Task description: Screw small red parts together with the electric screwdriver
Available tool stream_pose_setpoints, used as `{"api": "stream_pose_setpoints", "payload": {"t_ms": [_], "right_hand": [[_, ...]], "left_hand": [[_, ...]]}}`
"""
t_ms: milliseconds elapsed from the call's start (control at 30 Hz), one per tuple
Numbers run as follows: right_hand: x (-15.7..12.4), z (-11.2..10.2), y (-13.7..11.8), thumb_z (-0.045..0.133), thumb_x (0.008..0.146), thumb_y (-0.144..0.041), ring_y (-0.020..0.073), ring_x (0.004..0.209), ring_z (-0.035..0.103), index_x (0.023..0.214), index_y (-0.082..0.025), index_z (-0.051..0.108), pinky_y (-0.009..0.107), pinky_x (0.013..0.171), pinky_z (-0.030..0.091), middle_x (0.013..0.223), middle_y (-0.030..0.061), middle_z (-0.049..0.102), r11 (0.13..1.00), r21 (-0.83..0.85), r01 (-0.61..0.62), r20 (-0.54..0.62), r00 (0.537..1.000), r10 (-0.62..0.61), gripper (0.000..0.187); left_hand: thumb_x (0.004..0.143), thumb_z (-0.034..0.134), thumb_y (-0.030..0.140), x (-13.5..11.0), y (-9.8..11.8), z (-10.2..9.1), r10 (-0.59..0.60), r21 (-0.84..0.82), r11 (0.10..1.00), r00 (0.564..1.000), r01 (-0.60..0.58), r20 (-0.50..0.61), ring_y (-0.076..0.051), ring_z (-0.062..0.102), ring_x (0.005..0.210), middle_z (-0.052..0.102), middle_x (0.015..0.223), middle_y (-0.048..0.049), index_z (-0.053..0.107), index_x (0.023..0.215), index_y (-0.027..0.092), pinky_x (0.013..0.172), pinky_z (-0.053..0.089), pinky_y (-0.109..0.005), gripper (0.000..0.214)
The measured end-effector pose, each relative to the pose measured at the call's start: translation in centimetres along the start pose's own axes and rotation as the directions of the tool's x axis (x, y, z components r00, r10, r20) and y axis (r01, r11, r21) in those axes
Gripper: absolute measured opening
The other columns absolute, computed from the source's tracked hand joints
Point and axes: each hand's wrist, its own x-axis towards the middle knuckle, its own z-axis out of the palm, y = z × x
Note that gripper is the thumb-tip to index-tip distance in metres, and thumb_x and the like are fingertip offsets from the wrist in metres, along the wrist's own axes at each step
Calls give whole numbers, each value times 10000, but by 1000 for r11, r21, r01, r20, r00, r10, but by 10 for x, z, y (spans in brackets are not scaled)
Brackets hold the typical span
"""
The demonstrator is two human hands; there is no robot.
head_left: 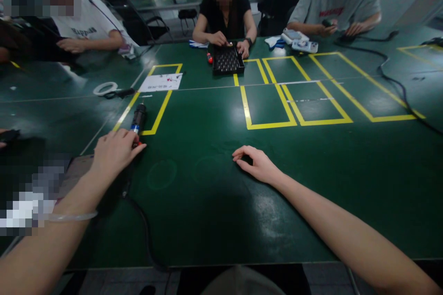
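Note:
My left hand [116, 151] lies on the green table [221, 179], its fingers curled over the near end of a black corded tool [139, 117] with a blue band. The tool's cable [145, 230] runs back under my wrist toward the table's front edge. A thin bracelet sits on my left forearm. My right hand [256, 163] rests on the bare table surface to the right, fingers loosely bent and apart, holding nothing.
Yellow tape rectangles [270, 106] mark the table. A black tray [227, 60] lies before a person across the table. A paper sheet [161, 82], white tape ring [104, 88], white devices [299, 40] and a long cable [394, 80] lie farther off. Two more people sit at the far corners.

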Motion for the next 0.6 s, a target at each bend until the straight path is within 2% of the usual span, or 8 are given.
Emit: {"api": "stream_pose_setpoints", "payload": {"t_ms": [233, 300, 367, 400, 433, 500, 533, 600], "right_hand": [[0, -1, 0, 568, 882, -163, 191, 905, 641, 984, -201, 642, 351, 845, 491, 944, 48, 709, 999, -35, 10, 2, 1000, -10, 131], [0, 0, 0, 569, 883, -163, 190, 906, 640, 990, -202, 644, 348, 846, 491, 945, 48, 709, 999, -37, 9, -1, 1000, -9, 136], [0, 0, 1, 571, 882, -160, 188, 905, 641, 1001, -201, 643, 344, 848, 493, 942, 46, 709, 1000, -26, 9, -4, 1000, -9, 145], [0, 0, 1, 573, 879, -157, 186, 903, 643, 1008, -200, 641, 341, 849, 494, 941, 46, 709, 1000, -13, 9, -4, 1000, -9, 151], [0, 1, 2, 575, 877, -154, 182, 899, 646, 1012, -197, 639, 338, 850, 496, 938, 45, 708, 1000, 4, 9, -6, 1000, -9, 155], [-1, 1, 3, 576, 875, -157, 176, 888, 652, 1021, -191, 633, 330, 848, 500, 937, 47, 707, 999, 46, 6, -12, 1000, -5, 160], [-1, 1, 4, 575, 875, -159, 172, 884, 656, 1027, -187, 629, 326, 849, 503, 937, 47, 707, 998, 69, 3, -17, 1000, -1, 164], [-1, 2, 4, 569, 873, -154, 166, 881, 665, 1042, -181, 621, 318, 853, 507, 935, 47, 709, 993, 118, -5, -26, 1000, 9, 178]], "left_hand": [[910, 435, 474, 0, 7, -11, -24, 35, 999, 1000, 24, -11, -292, 562, 994, 673, 1013, -118, 610, 941, 128, 945, 376, -424, 390], [910, 421, 453, 3, 8, -18, -95, -64, 993, 995, 94, -10, -302, 581, 971, 674, 992, -132, 617, 932, 114, 910, 413, -441, 392], [912, 428, 437, 6, 18, -27, -170, -314, 936, 985, 161, -1, -291, 599, 961, 672, 1023, -131, 606, 1016, 113, 867, 458, -430, 383], [912, 445, 426, 7, 27, -32, -179, -503, 848, 984, 166, 23, -269, 611, 952, 673, 1036, -122, 589, 1068, 116, 862, 475, -415, 377], [909, 470, 419, 8, 40, -37, -157, -700, 698, 986, 152, 58, -241, 622, 936, 676, 1041, -109, 573, 1108, 118, 865, 489, -396, 375], [899, 528, 412, 8, 72, -48, -13, -966, 238, 995, 104, 104, -184, 637, 912, 680, 1027, -83, 566, 1143, 117, 892, 503, -351, 385], [881, 568, 424, 7, 91, -54, 57, -993, 38, 992, 110, 112, -177, 635, 914, 671, 1024, -78, 588, 1136, 120, 888, 513, -342, 398], [868, 610, 433, 3, 127, -66, 211, -959, -229, 970, 168, 120, -162, 620, 921, 653, 1001, -65, 639, 1148, 142, 879, 522, -317, 405]]}}
